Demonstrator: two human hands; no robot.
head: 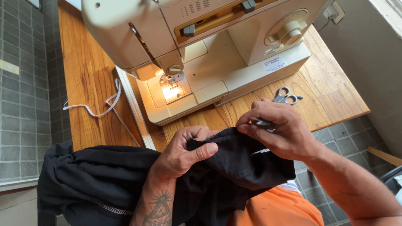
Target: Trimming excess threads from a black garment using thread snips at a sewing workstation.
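The black cloth (125,175) lies on the lap. The left hand (184,152) pinches its edge; the right hand (278,129) grips a small tool there. Best keep the edge tight, near the sewing machine (217,62).

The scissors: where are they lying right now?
In the head view, the scissors lie on the wooden table, right of the sewing machine base, just beyond the right hand.
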